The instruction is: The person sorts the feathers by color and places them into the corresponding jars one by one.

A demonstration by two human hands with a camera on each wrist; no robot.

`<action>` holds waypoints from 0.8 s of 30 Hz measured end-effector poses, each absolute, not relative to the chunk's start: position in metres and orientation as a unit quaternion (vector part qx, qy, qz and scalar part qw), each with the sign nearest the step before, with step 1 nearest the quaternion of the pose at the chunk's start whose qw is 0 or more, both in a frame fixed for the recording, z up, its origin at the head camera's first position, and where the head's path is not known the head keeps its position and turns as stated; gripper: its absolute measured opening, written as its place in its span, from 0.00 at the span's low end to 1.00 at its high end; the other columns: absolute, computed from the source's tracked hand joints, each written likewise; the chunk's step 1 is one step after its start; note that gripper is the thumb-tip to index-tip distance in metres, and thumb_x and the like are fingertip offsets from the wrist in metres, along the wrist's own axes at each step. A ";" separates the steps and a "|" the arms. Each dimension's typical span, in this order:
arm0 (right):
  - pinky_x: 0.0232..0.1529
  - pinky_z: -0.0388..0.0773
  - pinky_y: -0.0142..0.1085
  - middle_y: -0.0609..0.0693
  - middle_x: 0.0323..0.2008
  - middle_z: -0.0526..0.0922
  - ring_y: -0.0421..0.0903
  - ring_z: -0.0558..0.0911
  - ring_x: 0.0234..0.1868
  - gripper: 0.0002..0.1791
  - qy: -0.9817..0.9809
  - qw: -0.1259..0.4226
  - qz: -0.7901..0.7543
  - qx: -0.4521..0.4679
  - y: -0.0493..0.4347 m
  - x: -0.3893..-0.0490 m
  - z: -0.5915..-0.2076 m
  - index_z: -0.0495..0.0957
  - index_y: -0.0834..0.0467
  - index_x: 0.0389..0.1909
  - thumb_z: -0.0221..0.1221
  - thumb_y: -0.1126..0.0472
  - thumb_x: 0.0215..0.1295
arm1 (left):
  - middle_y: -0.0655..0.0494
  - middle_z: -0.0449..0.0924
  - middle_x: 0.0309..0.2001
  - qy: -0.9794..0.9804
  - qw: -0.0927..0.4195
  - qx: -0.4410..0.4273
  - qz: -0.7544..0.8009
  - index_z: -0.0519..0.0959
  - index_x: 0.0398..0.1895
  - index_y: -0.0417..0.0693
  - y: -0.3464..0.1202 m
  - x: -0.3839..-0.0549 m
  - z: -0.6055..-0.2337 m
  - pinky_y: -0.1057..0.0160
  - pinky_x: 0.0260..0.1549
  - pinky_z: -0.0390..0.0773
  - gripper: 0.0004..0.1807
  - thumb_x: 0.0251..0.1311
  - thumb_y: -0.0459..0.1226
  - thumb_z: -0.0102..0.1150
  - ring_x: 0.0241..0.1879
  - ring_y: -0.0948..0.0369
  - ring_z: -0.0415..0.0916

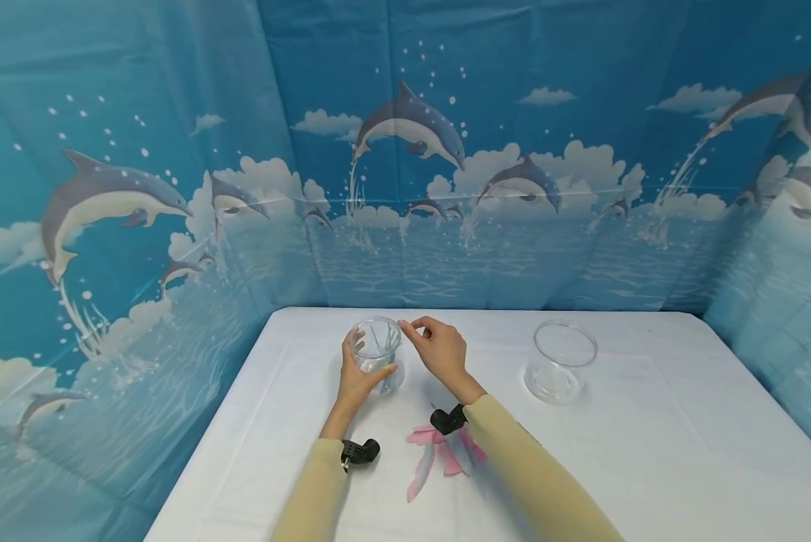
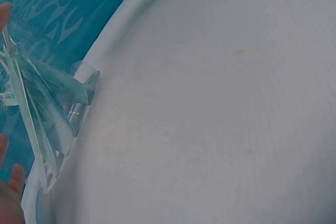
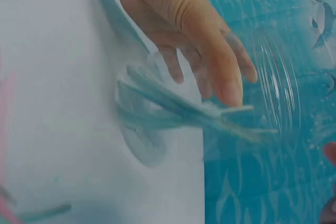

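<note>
My left hand [image 1: 356, 381] grips a clear round jar [image 1: 377, 363] near the back left of the table, its thumb across the front. Blue-grey feathers [image 3: 173, 106] stand bunched inside, their pale quills towards the mouth. Beside the rim is my right hand [image 1: 443, 352], thumb and index finger bent but apart, with nothing visible between them. In the right wrist view only its fingertips [image 3: 330, 153] show, at the right edge. The left wrist view shows the jar [image 2: 81, 116] at its left side with parts of the left hand [image 2: 9, 203].
Pink and blue-grey feathers [image 1: 422, 470] lie on the white tablecloth [image 1: 656, 421], partly under the right forearm and its black wrist camera [image 1: 448, 419]. A second clear jar [image 1: 560, 363] stands to the right. A blue dolphin-print curtain [image 1: 405, 248] closes off the back and sides.
</note>
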State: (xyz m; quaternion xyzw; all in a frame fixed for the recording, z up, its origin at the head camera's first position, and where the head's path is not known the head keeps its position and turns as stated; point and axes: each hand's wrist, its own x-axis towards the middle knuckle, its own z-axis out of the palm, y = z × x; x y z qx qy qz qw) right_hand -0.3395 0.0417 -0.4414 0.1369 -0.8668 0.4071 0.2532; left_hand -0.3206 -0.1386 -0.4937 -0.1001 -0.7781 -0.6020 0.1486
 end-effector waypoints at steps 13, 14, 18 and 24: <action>0.18 0.62 0.34 0.42 0.19 0.73 0.41 0.68 0.19 0.20 -0.937 -0.063 0.315 0.136 0.097 -0.331 -0.452 0.85 0.54 0.28 0.61 0.41 0.59 | 0.43 0.52 0.70 -0.780 0.145 -0.103 -0.601 0.45 0.74 0.47 -0.143 -0.324 -0.492 0.39 0.60 0.57 0.56 0.48 0.37 0.74 0.67 0.41 0.51; 0.18 0.60 0.33 0.42 0.17 0.71 0.41 0.66 0.18 0.20 -0.938 -0.085 0.306 0.139 0.099 -0.330 -0.454 0.84 0.55 0.27 0.62 0.41 0.59 | 0.43 0.52 0.70 -0.778 0.146 -0.101 -0.602 0.46 0.74 0.47 -0.143 -0.324 -0.492 0.39 0.60 0.57 0.55 0.47 0.36 0.74 0.67 0.41 0.51; 0.17 0.54 0.32 0.41 0.10 0.63 0.39 0.60 0.15 0.20 -0.942 -0.148 0.263 0.149 0.104 -0.326 -0.466 0.83 0.55 0.19 0.64 0.42 0.56 | 0.43 0.52 0.69 -0.774 0.143 -0.101 -0.608 0.46 0.74 0.46 -0.142 -0.322 -0.492 0.39 0.60 0.57 0.55 0.47 0.35 0.74 0.67 0.41 0.51; 0.14 0.52 0.30 0.40 0.06 0.60 0.38 0.60 0.12 0.24 -0.947 -0.176 0.224 0.148 0.100 -0.317 -0.475 0.76 0.54 0.07 0.69 0.42 0.48 | 0.43 0.52 0.70 -0.774 0.136 -0.103 -0.610 0.45 0.74 0.48 -0.141 -0.321 -0.494 0.39 0.60 0.57 0.55 0.48 0.36 0.73 0.68 0.41 0.50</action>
